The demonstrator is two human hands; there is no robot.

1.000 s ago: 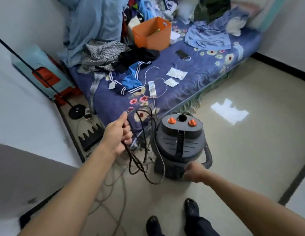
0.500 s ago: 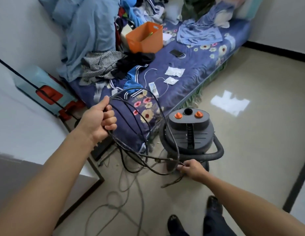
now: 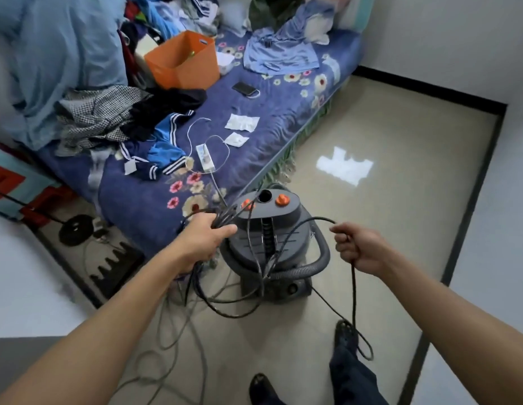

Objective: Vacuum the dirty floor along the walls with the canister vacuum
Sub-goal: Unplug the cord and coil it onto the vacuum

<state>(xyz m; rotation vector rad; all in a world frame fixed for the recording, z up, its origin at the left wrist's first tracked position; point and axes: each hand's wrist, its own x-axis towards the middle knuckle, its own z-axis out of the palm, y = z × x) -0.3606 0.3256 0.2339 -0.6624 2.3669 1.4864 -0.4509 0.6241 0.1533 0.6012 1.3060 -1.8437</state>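
Observation:
A dark grey canister vacuum [image 3: 286, 226] with two orange knobs stands on the beige floor beside the bed, its ribbed grey hose [image 3: 318, 258] curling round its right side. A black power cord [image 3: 301, 229] hangs in several loops over the vacuum's front. My left hand [image 3: 204, 241] grips the bundled loops just left of the vacuum's top. My right hand [image 3: 359, 247] grips a single strand of the same cord to the right of the vacuum; that strand drops down to the floor by my right shoe.
A bed [image 3: 254, 118] with a blue floral cover, clothes, an orange box [image 3: 184, 65] and a white power strip [image 3: 204, 157] fills the upper left. Grey cables [image 3: 166, 340] trail over the floor at lower left. A black lamp base [image 3: 76, 233] and black rack [image 3: 117, 267] sit by the left wall. My shoes [image 3: 346, 334] are below.
My right hand has left the vacuum's base and risen to the right, now holding a cord strand. My left hand moved right with the cord loops, close to the vacuum's top.

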